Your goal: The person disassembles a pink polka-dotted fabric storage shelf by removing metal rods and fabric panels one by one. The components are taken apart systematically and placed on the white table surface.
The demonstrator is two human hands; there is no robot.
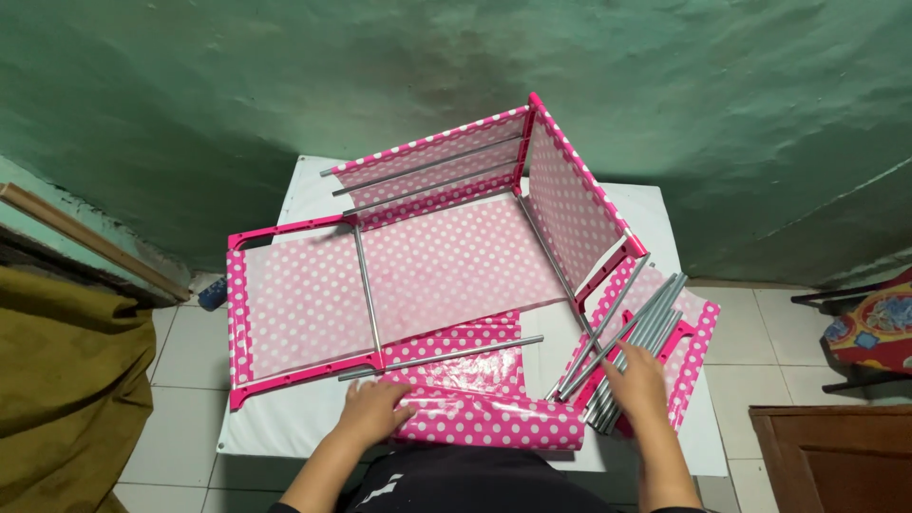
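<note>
Looking down from head height, the view showed a person's two bare hands at the near edge of a white bench (304,185) set against a green wall (190,85). Their left hand (372,410) lay flat, fingers spread, touching the left end of a rolled pink sheet with white dots (494,423), not gripping it. Their right hand (635,383) rested open on a bundle of grey metal rods (638,334), fingers loosely over them; whether it gripped any rod could not be told. The roll lay along the bench's near edge, between the two hands.

Beyond the hands a partly built pink dotted fabric frame (313,304) covered most of the bench, one flat panel spread to the left and two upright panels (570,204) forming a corner at the back. A single loose rod (442,358) lay just beyond the roll. Left of the bench sat an olive cloth (66,380) and a wooden strip (90,237); to the right, a patterned chair seat (874,328) and a brown wooden cabinet (836,456) stood on the tiled floor (750,351).
</note>
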